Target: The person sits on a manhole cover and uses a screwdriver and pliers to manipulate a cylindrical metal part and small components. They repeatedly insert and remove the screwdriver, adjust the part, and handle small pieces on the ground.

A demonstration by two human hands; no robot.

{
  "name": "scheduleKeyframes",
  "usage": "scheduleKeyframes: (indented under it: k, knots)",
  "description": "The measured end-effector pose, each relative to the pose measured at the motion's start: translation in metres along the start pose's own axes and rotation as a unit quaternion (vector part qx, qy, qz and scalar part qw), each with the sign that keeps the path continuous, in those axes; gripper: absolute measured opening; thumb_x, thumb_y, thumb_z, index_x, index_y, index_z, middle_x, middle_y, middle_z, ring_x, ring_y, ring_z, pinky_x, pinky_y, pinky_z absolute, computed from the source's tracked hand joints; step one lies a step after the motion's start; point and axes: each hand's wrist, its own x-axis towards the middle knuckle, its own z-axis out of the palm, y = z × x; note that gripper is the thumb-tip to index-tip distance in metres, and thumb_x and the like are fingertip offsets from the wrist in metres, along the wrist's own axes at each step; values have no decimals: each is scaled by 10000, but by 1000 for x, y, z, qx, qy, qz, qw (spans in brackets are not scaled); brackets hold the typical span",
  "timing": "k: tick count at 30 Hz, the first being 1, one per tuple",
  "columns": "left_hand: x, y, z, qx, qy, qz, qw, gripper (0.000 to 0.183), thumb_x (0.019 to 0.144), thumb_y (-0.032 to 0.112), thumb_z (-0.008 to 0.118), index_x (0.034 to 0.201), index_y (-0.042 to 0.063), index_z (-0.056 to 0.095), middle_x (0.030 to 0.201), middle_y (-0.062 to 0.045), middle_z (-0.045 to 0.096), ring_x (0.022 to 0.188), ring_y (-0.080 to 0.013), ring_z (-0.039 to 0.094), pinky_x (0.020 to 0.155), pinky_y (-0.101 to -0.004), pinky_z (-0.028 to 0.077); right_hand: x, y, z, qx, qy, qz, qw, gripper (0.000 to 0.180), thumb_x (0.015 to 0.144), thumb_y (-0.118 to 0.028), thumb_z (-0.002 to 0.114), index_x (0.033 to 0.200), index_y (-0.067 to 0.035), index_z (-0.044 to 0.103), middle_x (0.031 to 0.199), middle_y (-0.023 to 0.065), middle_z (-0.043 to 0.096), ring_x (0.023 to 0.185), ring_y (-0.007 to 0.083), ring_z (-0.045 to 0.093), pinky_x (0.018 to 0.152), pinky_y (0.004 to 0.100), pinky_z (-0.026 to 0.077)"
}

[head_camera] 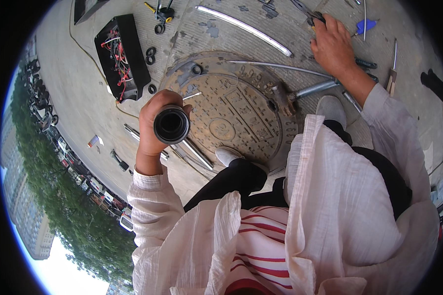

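Observation:
My left hand is wrapped around a dark hollow cylinder, whose round open end faces up at the camera. A thin metal tip shows just past that hand; whether it belongs to a held thing I cannot tell. Out at the upper right, my right hand is on the dark handles of a pliers-like tool at the ground; its grip is partly hidden. Below that wrist lie a dark green handle and a long-handled hammer. Black rings lie on and beside a manhole cover.
A black box of red-ended wires stands at the upper left. Metal tubes lie near my left forearm, a curved metal strip beyond the cover. At right are a screwdriver and a blue-handled tool. My feet are by the cover.

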Motion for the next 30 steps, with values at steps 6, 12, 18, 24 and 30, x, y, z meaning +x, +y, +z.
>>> scheduleKeyframes:
  k: [6, 12, 18, 24, 30]
  knots:
    - [5, 6, -4, -5, 5, 4, 1000, 262, 702, -54, 779, 848, 39, 583, 773, -56, 599, 693, -184, 574, 643, -284, 469, 1, -5, 0, 6, 23, 1, 1000, 517, 799, -174, 693, 1268, -40, 523, 1304, 172, 477, 1204, 360, 461, 1001, 472, 388]
    - [31, 18, -15, 35, -6, 54, 998, 267, 692, -56, 783, 845, 42, 587, 760, -53, 592, 679, -184, 575, 634, -280, 469, 5, -15, -3, 29, 34, 6, 999, 520, 793, -169, 692, 1269, -43, 524, 1313, 169, 470, 1219, 361, 454, 1013, 473, 383]
    - [73, 30, -31, 121, -2, 63, 991, 249, 727, -65, 757, 888, 26, 591, 830, -37, 619, 720, -124, 566, 669, -247, 481, 5, -34, -9, 108, 12, 6, 994, 489, 816, -145, 657, 1266, -6, 526, 1347, 184, 436, 1268, 365, 410, 1074, 485, 322]
    - [132, 29, -47, 167, 76, 6, 983, 405, 636, -27, 762, 1008, 31, 615, 884, -116, 662, 752, -247, 637, 733, -297, 511, -2, -60, -20, 176, -18, -3, 984, 446, 809, -123, 643, 1228, -14, 537, 1321, 182, 435, 1257, 361, 408, 1055, 477, 334]
    - [186, 23, -67, 295, 78, -40, 951, 332, 757, 115, 743, 1058, 31, 630, 854, -100, 692, 756, -145, 644, 732, -293, 509, 2, -76, -30, 242, -19, -21, 970, 454, 776, -125, 660, 1201, -10, 546, 1299, 170, 429, 1236, 340, 410, 1050, 460, 340]
